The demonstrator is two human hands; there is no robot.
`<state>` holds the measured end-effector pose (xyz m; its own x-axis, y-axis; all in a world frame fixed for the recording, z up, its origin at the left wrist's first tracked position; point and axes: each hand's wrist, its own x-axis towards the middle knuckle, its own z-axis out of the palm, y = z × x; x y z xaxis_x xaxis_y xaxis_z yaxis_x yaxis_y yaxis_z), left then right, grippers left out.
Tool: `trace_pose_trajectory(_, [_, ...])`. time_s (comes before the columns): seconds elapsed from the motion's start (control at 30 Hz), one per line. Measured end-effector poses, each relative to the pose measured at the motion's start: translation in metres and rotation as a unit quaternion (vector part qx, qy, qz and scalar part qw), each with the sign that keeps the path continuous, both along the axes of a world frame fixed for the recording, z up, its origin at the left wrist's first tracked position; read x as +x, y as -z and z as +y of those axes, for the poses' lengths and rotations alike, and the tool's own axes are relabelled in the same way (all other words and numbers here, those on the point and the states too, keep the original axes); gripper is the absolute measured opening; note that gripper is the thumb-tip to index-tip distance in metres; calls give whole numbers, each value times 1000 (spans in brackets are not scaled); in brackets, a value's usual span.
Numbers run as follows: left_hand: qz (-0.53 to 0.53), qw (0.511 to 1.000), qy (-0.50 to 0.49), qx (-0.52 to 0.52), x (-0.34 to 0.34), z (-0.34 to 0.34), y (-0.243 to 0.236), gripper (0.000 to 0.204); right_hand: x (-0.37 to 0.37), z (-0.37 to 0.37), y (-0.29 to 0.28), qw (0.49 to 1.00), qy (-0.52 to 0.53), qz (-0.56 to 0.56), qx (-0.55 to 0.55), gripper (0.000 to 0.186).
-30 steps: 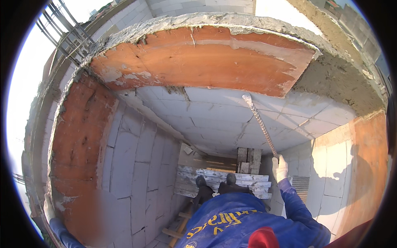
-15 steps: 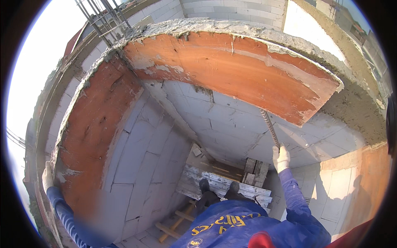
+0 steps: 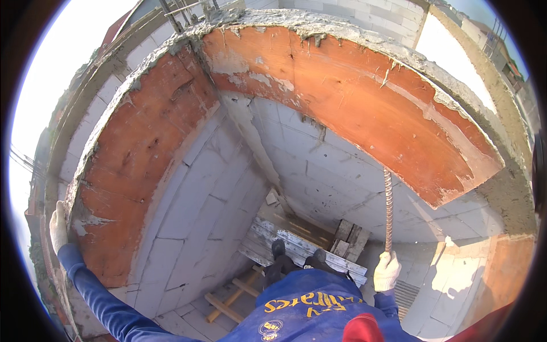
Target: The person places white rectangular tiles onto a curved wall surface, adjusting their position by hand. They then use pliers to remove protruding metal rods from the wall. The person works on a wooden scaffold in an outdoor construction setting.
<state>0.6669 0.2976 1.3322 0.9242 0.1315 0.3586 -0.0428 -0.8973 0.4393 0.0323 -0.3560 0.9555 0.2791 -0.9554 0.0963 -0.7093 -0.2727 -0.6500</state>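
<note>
My right hand (image 3: pixel 387 272), in a whitish work glove, is closed round the lower end of a ribbed steel rebar (image 3: pixel 388 211). The bar stands nearly upright in the picture. Its top end reaches the lower edge of an orange-brown plywood panel (image 3: pixel 342 102) lining the far wall's upper band; whether it is hooked behind the panel is hidden. Far to the left, my gloved left hand (image 3: pixel 58 228) lies over the rough wall top, fingers stretched out along its outer side. Beside it, a second plywood panel (image 3: pixel 137 165) covers the left wall's upper band.
Grey block walls (image 3: pixel 319 154) drop away below the panels. My feet stand on a platform of worn planks (image 3: pixel 285 245), with a wooden ladder-like frame (image 3: pixel 233 302) beneath. Rebar stubs (image 3: pixel 171 14) rise at the far left corner. A third orange panel (image 3: pixel 510 256) is at the right.
My right hand has come down and nearer with the rebar, which is now more upright. The view has turned, so the walls sit further right. My left hand stays at the wall top.
</note>
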Motion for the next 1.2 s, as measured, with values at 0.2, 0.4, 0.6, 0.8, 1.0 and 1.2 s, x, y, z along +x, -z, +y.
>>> trace_pose_trajectory(0.2, [2,999,29,-20,-8,-22,-1,69,-15,-147,93,992,-29,112,-53,70])
trace_pose_trajectory(0.4, [3,1000,-6,3,-14,-31,-3,75,29,-192,119,982,-108,120,-101,64])
trace_pose_trajectory(0.6, [9,999,7,-34,-15,-30,-2,74,207,-142,59,977,-155,73,-126,50])
trace_pose_trajectory(0.8, [-46,997,53,27,-28,-37,2,66,204,-80,40,982,-152,104,-39,48])
trace_pose_trajectory(1.0, [-18,1000,13,-20,-26,-39,6,65,175,45,-83,983,-159,65,67,51])
trace_pose_trajectory(1.2, [-35,999,20,-25,-46,-69,-3,58,170,2,-11,987,-136,80,-30,47])
